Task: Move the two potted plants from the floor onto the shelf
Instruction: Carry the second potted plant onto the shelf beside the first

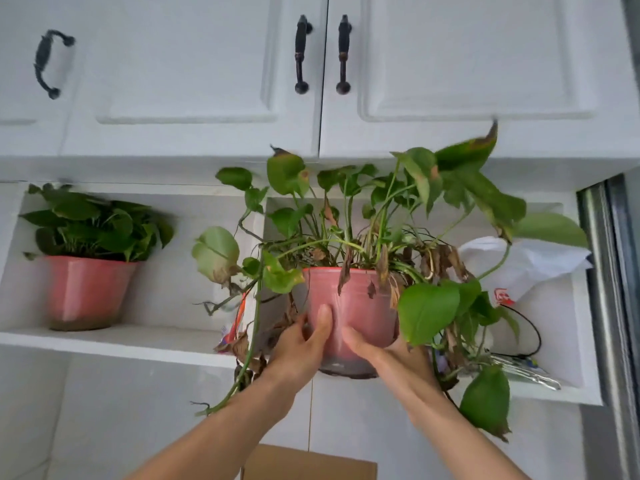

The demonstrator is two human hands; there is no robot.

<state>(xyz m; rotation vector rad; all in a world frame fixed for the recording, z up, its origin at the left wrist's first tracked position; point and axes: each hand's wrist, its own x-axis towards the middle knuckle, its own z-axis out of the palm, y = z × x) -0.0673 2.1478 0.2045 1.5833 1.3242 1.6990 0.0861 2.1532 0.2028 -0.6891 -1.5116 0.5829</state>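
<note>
I have the second pothos pot (349,317) clasped between both palms, my left hand (298,344) wrapped round its near-left side with the thumb lying up the wall and the fingers (325,323) curled out of sight behind, my right hand (377,351) cupping the lower right side with its fingers pressed flat against the plastic. The pot stands upright, its long axis straight up from my wrists, and its base hangs at the lip of the right-hand shelf bay (554,393), just past my fingertips and seemingly not yet resting on the board; I cannot tell whether the far edge touches. The first potted plant (86,289) already sits in the left bay, well away beyond my left hand. What the next push turns on, I judge, is that the bay lies directly ahead of my knuckles and slightly up, with a white plastic bag (526,261) and a black cable (530,327) to the right of my right hand, and trailing vines (249,344) dangling over my left wrist that could snag on the divider.
</note>
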